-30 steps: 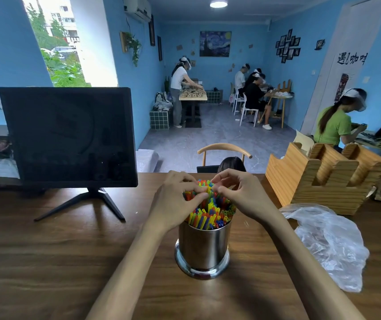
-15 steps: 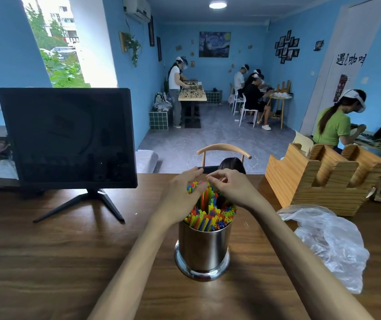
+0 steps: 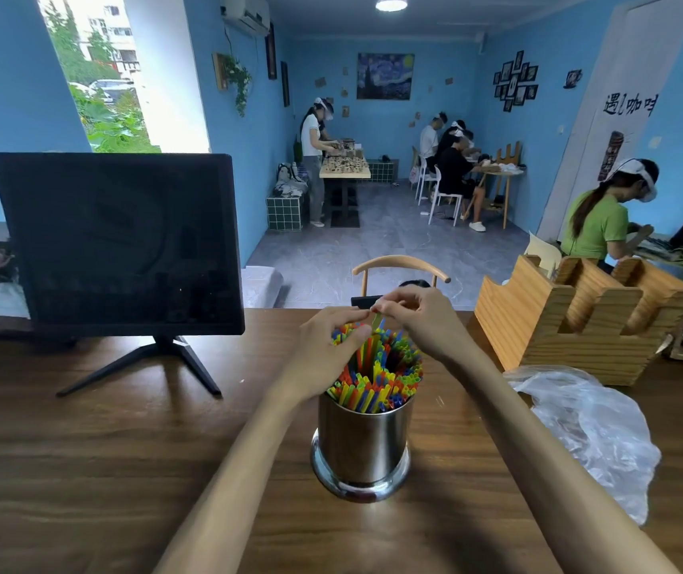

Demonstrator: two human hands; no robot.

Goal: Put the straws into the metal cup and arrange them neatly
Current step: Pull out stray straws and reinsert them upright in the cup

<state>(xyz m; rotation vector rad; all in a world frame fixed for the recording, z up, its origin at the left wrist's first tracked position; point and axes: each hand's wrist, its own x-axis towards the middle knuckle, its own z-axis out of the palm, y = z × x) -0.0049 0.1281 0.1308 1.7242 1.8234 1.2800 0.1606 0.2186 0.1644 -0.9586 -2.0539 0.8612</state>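
Observation:
A shiny metal cup (image 3: 362,445) stands upright on the wooden table (image 3: 83,470), packed with many coloured straws (image 3: 381,377) that fan out above its rim. My left hand (image 3: 329,354) rests against the left side of the bundle, its fingers curled round the straw tops. Just above the bundle, my right hand (image 3: 418,321) pinches the tip of a single green straw (image 3: 377,323) that sticks up higher than the others. Both hands meet over the cup, hiding the far straws.
A dark monitor (image 3: 118,242) on a stand is at the left. A wooden holder (image 3: 580,321) stands at the right, with a crumpled clear plastic bag (image 3: 592,432) in front of it. A chair back (image 3: 399,269) shows beyond the table edge. Several people work at tables farther back.
Both hands rose slightly above the bundle. My right hand moved from pressing on the straw tops to pinching one green straw, now lifted higher than the rest.

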